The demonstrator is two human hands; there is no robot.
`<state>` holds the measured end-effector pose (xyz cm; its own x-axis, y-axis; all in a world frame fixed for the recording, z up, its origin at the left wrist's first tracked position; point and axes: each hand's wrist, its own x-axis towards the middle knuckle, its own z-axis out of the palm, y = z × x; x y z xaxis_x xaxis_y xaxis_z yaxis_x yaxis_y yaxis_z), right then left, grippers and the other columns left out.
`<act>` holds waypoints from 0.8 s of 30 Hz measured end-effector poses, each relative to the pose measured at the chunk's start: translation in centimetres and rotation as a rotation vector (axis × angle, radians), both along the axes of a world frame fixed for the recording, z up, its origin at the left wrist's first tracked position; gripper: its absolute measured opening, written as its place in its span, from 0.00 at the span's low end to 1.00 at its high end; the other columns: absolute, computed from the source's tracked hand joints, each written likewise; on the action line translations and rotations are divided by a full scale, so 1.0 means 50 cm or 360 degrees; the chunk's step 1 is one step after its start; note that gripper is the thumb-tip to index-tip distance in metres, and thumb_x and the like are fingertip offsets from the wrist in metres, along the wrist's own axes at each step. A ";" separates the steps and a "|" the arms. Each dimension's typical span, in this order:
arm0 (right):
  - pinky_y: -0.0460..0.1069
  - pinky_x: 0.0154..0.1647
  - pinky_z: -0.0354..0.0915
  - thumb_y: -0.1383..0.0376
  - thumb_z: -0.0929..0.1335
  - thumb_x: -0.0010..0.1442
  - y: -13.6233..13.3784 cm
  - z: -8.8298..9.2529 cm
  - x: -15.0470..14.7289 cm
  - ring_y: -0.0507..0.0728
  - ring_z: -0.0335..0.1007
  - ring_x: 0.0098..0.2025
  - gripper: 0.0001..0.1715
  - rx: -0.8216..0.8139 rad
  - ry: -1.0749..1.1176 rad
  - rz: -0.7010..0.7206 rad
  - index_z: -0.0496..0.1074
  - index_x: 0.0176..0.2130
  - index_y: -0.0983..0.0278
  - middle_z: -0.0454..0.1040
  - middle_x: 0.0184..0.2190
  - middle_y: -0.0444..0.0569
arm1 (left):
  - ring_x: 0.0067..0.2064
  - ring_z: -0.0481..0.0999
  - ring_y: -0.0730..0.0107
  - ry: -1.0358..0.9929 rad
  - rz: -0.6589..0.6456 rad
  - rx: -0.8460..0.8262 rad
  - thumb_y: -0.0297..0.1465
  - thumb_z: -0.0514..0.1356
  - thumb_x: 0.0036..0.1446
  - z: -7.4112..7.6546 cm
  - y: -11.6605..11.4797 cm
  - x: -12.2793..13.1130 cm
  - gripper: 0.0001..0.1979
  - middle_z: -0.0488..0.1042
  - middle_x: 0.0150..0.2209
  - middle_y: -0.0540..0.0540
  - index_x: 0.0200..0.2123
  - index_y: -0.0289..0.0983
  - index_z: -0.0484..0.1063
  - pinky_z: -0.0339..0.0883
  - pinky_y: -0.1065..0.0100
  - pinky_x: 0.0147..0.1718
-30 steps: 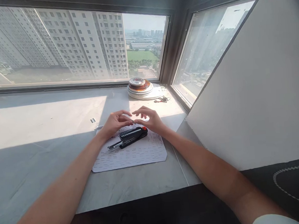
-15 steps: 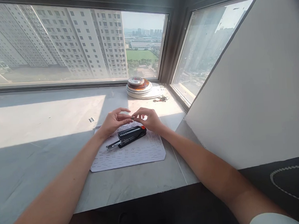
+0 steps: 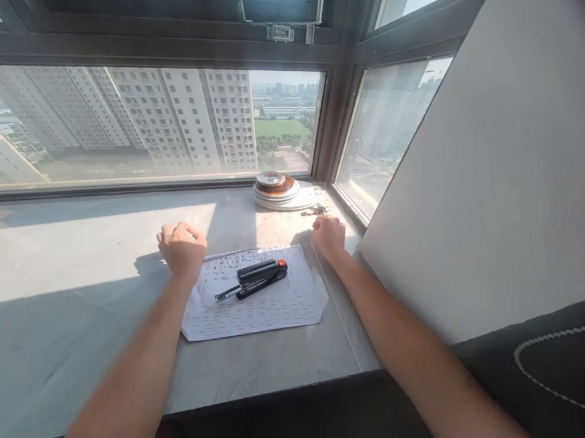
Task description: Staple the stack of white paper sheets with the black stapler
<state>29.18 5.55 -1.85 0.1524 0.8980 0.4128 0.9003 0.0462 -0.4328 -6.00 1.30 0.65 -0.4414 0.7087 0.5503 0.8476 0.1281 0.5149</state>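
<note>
My left hand [image 3: 182,249] is closed in a loose fist beside the far left corner of the written paper [image 3: 264,316]. My right hand [image 3: 330,235] is likewise curled into a fist, to the right of the paper and just in front of a small beaded tangle [image 3: 316,210]. What either fist holds, if anything, is hidden. Between my arms, a black stapler [image 3: 262,274] with an orange-red end lies on the paper, untouched. Its metal staple rail sticks out towards the lower left.
A stack of plates [image 3: 277,197] stands on the pale stone sill [image 3: 80,334] by the window corner. A slanting white wall [image 3: 470,186] bounds the right side. The sill's front edge runs below the paper.
My hands were together above the stapler, fingertips on a tiny dark thing. They have parted left and right and closed into fists. The view has tilted up; the stapler stays on the paper.
</note>
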 end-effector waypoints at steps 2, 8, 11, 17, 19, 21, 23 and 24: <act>0.54 0.43 0.59 0.76 0.65 0.53 0.006 -0.008 0.008 0.59 0.68 0.37 0.13 -0.0044 -0.0011 -0.0077 0.77 0.28 0.65 0.77 0.34 0.54 | 0.54 0.66 0.37 0.0004 0.0244 -0.0222 0.35 0.62 0.55 0.002 0.001 -0.027 0.10 0.67 0.50 0.30 0.38 0.35 0.69 0.59 0.44 0.50; 0.55 0.41 0.62 0.75 0.65 0.56 0.015 -0.018 0.005 0.59 0.67 0.35 0.12 -0.0005 0.0070 -0.0121 0.77 0.28 0.67 0.75 0.34 0.56 | 0.51 0.70 0.34 -0.0114 0.0286 -0.0722 0.35 0.64 0.50 -0.010 0.017 -0.067 0.11 0.71 0.39 0.33 0.31 0.37 0.66 0.60 0.44 0.47; 0.54 0.40 0.64 0.69 0.65 0.62 0.001 0.004 -0.012 0.57 0.67 0.35 0.13 0.0231 0.0348 0.0119 0.78 0.32 0.65 0.74 0.37 0.55 | 0.43 0.73 0.42 -0.0132 0.0140 -0.0635 0.28 0.65 0.44 -0.021 0.029 -0.075 0.10 0.66 0.25 0.43 0.25 0.39 0.64 0.64 0.50 0.42; 0.50 0.44 0.68 0.53 0.68 0.68 -0.069 0.052 -0.087 0.55 0.72 0.44 0.18 -0.0010 0.0808 0.1778 0.80 0.47 0.61 0.77 0.48 0.51 | 0.44 0.74 0.44 0.0033 0.0041 -0.0338 0.32 0.57 0.56 -0.023 0.037 -0.063 0.05 0.73 0.35 0.36 0.34 0.38 0.72 0.67 0.49 0.44; 0.49 0.46 0.68 0.51 0.74 0.62 -0.086 0.052 -0.112 0.56 0.72 0.50 0.24 -0.0223 0.0697 0.2195 0.78 0.54 0.59 0.75 0.54 0.51 | 0.45 0.74 0.46 0.0093 -0.0022 -0.0202 0.34 0.53 0.62 -0.018 0.036 -0.051 0.11 0.74 0.41 0.35 0.38 0.38 0.74 0.68 0.50 0.46; 0.48 0.49 0.68 0.54 0.78 0.57 -0.094 0.047 -0.130 0.58 0.72 0.53 0.29 -0.0293 0.0537 0.2353 0.77 0.56 0.58 0.75 0.54 0.52 | 0.44 0.75 0.49 0.0151 -0.0089 -0.0083 0.36 0.51 0.64 -0.010 0.033 -0.038 0.13 0.75 0.42 0.36 0.39 0.39 0.75 0.69 0.53 0.47; 0.49 0.50 0.67 0.58 0.77 0.58 -0.095 0.039 -0.139 0.57 0.73 0.50 0.26 -0.0286 0.0431 0.2339 0.77 0.55 0.59 0.78 0.49 0.51 | 0.44 0.76 0.51 0.0241 -0.0132 0.0022 0.36 0.50 0.66 -0.002 0.028 -0.027 0.14 0.76 0.43 0.37 0.41 0.39 0.75 0.68 0.55 0.47; 0.49 0.49 0.67 0.59 0.76 0.59 -0.095 0.035 -0.140 0.57 0.74 0.47 0.23 -0.0269 0.0412 0.2297 0.77 0.53 0.60 0.79 0.46 0.50 | 0.44 0.77 0.52 0.0284 -0.0153 0.0064 0.35 0.50 0.67 0.003 0.025 -0.022 0.14 0.77 0.43 0.38 0.42 0.39 0.74 0.68 0.56 0.46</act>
<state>22.19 0.83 -0.10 -0.8440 0.3668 0.3913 0.0184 0.7489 -0.6624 -7.12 2.55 0.81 -0.2659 0.7187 0.6425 0.9331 0.0245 0.3588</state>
